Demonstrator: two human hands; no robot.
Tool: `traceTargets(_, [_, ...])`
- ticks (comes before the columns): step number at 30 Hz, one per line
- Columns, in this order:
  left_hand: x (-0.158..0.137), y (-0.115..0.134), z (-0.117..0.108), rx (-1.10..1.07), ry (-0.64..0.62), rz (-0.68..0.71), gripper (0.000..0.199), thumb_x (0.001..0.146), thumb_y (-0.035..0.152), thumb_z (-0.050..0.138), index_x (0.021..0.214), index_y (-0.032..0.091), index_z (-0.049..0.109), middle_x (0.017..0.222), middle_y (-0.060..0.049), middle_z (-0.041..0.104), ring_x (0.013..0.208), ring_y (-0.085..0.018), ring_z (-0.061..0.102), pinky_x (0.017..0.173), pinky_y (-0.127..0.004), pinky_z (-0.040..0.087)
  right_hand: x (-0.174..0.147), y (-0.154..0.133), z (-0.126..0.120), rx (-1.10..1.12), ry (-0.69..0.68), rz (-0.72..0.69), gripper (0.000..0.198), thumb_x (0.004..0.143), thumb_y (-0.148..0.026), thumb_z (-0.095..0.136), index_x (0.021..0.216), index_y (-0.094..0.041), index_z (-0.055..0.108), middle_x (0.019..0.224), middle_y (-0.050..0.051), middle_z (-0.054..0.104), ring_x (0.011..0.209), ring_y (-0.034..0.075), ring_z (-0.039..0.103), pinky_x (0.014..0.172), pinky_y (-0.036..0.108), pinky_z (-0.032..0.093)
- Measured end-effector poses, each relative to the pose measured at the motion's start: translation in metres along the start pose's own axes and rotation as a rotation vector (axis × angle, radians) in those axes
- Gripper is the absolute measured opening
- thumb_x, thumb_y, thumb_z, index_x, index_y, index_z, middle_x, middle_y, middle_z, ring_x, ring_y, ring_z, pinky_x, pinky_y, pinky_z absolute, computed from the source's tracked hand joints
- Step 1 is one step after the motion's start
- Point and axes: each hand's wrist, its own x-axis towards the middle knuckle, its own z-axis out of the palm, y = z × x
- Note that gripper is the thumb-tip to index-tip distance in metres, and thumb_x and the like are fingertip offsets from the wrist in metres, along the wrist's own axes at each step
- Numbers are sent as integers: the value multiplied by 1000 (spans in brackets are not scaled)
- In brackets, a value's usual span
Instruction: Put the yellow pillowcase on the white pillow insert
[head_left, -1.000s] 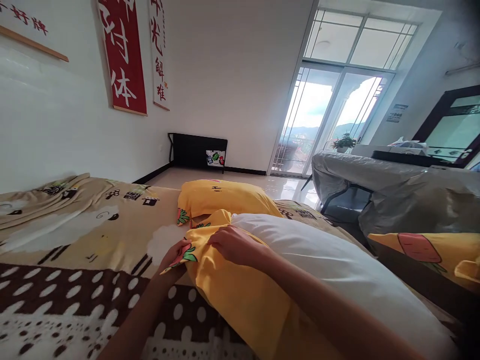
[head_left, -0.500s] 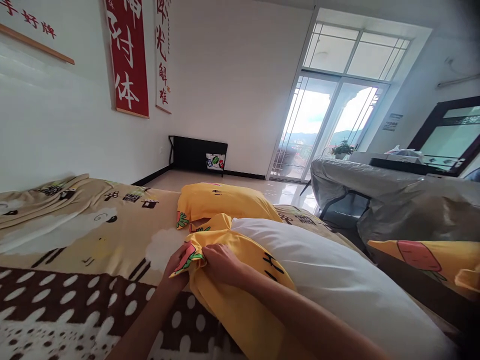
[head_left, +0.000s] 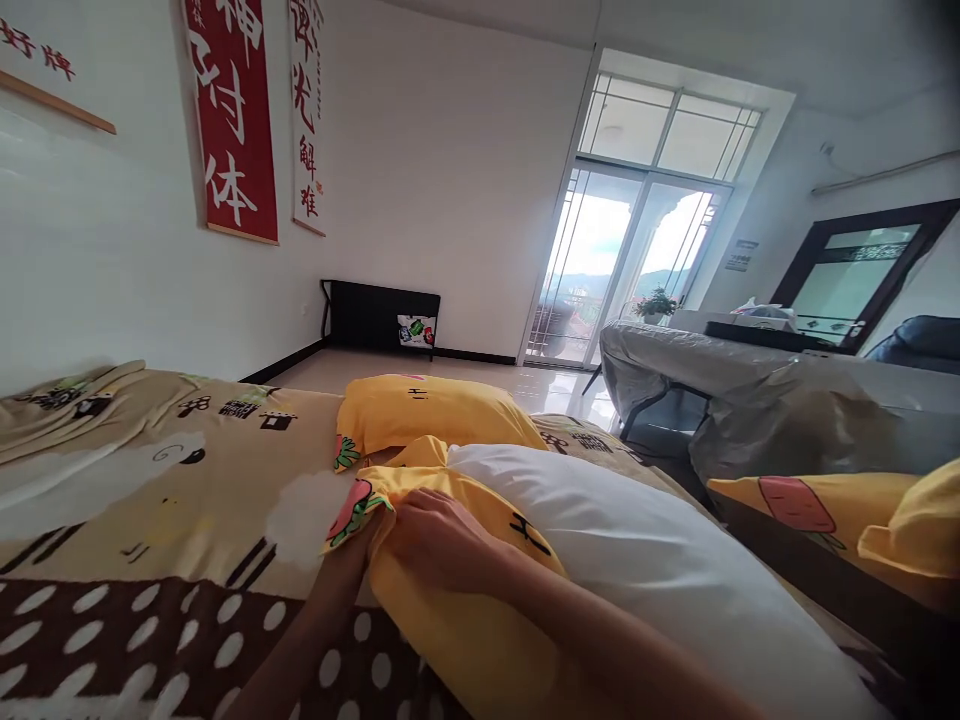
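Observation:
A yellow pillowcase (head_left: 480,620) is pulled partly over a plump white pillow (head_left: 600,530) that lies on the bed in front of me. My right hand (head_left: 429,535) is closed on the bunched fabric near the case's far left end. Beneath the pink-and-green printed corner flap, my left hand (head_left: 364,548) shows only at the wrist. Its fingers are hidden by the cloth. Just beyond both hands rests another yellow pillow (head_left: 442,410), fully covered.
A beige and brown patterned blanket (head_left: 150,480) spreads over the bed. To the right are more yellow printed bedding (head_left: 892,520) and a table under plastic sheeting (head_left: 675,355). A black folded frame (head_left: 367,320) leans by the far wall, left of glass doors (head_left: 585,270).
My left hand's fingers, visible at the pillowcase corner before, have gone under the cloth. My right hand keeps hold of the fabric. The view has turned slightly right.

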Motion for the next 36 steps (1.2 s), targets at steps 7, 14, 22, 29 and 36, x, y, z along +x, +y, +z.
traceTargets(7, [-2,22,6,-376,108,-129,38,79,16,58,117,18,58,111,-7,66,97,-20,64,78,-28,54,-45,-30,17,-465,-65,28,38,80,-54,59,84,-15,58,76,7,59,72,23,54,65,37,41])
traceTargets(14, [-2,32,2,-404,68,-206,41,75,8,53,114,17,60,102,-7,69,89,-20,66,78,-29,56,-77,-16,42,-567,-27,-109,7,79,-16,52,83,-15,57,68,7,59,60,20,53,60,36,37])
traceTargets(22, [-11,29,13,-463,53,-148,45,57,3,64,100,16,63,98,-6,70,98,-23,63,79,-28,53,-93,-15,17,-258,-395,-168,9,82,-23,57,76,-20,63,67,0,64,56,14,52,53,29,32])
traceTargets(29, [-27,32,16,-282,-16,-62,36,45,11,78,79,14,66,87,-5,68,90,-23,62,73,-27,52,2,29,-59,347,-157,195,22,86,-20,49,83,-17,71,79,0,69,64,8,54,62,20,40])
traceTargets(36, [-26,24,17,-186,-123,47,39,54,25,82,88,15,67,98,-6,68,100,-24,60,86,-30,49,53,52,-9,487,-214,11,30,72,-5,52,92,-17,71,73,-2,63,63,8,48,63,19,39])
